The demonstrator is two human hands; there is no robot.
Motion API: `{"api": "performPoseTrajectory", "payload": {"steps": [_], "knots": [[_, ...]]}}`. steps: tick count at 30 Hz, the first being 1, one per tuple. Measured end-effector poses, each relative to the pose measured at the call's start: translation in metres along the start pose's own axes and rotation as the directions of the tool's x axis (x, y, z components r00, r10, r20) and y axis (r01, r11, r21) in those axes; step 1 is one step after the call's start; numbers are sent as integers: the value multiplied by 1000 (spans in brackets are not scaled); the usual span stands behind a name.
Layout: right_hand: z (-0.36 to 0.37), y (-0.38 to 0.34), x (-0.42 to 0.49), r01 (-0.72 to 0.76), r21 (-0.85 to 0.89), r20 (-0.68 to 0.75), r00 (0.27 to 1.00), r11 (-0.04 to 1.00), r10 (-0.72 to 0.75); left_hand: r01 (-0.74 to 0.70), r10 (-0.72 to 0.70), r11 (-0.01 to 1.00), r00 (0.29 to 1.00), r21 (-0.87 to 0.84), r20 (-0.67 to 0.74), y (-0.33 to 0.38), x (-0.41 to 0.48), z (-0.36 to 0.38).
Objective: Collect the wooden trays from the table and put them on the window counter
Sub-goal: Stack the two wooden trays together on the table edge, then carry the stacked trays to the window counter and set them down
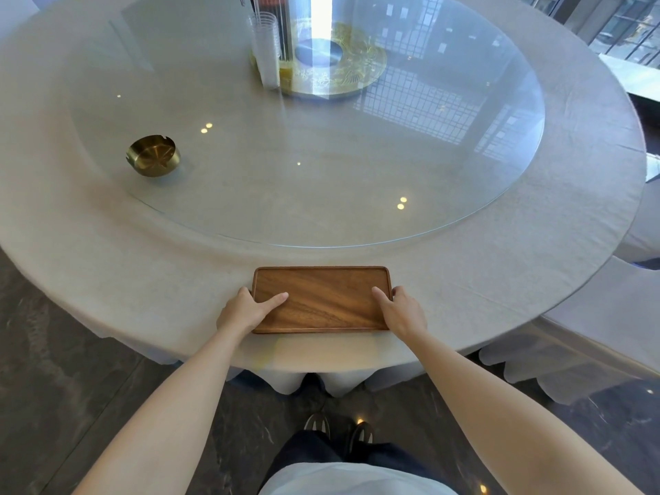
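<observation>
From the head view, a flat rectangular brown wooden tray (321,298) with a low raised rim lies in the lower middle of the frame, on the near edge of a round tabletop (107,251) covered in pale grey cloth. The left hand (246,309) grips the tray's left short end, thumb laid across the tray's inner face and fingers curled out of sight beside the rim. The right hand (403,309) holds the right short end the same way, thumb over the rim. Whether the tray is lifted or resting on the cloth cannot be told. A large round glass turntable (446,194) fills the centre of the tabletop. On it, at middle left, sits a round brass-coloured ashtray (153,155); at upper centre stands a tall stack of frosted glasses (266,51).
</observation>
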State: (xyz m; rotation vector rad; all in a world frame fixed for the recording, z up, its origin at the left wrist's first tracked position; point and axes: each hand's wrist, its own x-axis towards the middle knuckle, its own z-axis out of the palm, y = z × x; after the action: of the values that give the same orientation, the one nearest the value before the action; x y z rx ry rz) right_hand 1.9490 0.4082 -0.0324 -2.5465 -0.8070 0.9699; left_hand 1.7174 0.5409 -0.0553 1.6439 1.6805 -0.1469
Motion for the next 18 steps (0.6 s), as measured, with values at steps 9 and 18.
{"api": "performPoseTrajectory", "payload": {"steps": [9,18], "knots": [[1,-1,10,-92,191,97,992,977,75,-14,14,1000,1000,-2,-11,8,5,0],[-46,36,-12,-143,382,-49,983,913,174,-191,192,981,981,-31,43,93,-6,10]]}}
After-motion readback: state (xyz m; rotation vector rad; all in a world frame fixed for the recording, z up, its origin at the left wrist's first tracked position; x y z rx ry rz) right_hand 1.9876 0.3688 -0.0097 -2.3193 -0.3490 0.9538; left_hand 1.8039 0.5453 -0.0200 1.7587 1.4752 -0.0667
